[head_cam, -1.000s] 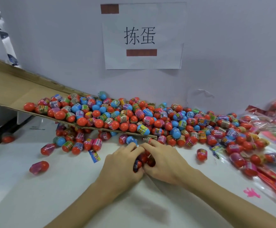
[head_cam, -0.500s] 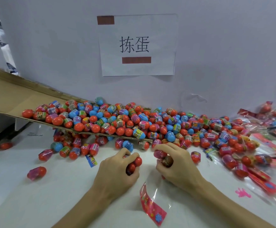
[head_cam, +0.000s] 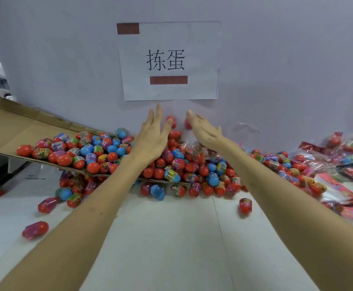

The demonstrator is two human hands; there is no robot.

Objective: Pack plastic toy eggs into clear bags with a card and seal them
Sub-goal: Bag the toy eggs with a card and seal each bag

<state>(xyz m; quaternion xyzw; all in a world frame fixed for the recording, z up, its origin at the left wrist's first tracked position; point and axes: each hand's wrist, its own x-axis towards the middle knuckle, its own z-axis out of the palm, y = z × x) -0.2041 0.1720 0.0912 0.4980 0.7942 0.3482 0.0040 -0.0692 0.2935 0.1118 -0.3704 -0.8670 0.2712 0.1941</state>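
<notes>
Above the one egg heap (head_cam: 192, 171), two hands are being held flat, left hand (head_cam: 152, 139) and right hand (head_cam: 205, 133), nothing being gripped.

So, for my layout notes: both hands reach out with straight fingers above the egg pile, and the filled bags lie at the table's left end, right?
Not quite. The head view shows the filled bags at the table's right end; the rest holds.

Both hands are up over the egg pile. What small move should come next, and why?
Probably lower the left hand and right hand onto the heap of red and blue plastic toy eggs and gather a few: both hands' fingers are straight, gripping nothing, with loose eggs below.
</notes>
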